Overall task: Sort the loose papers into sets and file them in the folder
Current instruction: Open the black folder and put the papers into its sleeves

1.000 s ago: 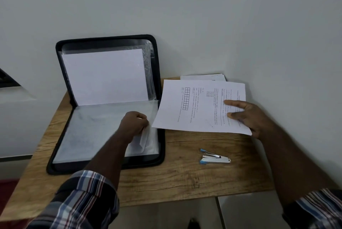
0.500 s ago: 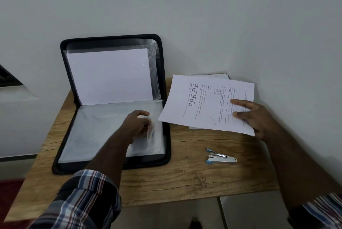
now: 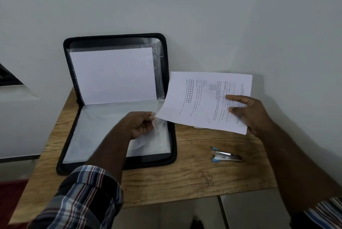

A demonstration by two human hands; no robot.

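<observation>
Since the earlier frame, printed papers have been raised, right of centre, clamped in the right hand grip. A clear sleeve of the open folder, centre-left on the desk, is pinched by the left hand.

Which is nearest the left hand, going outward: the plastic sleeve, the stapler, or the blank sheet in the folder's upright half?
1. Plastic sleeve: pinched in the left hand.
2. Blank sheet: behind it, upright.
3. Stapler: off to the right.
</observation>
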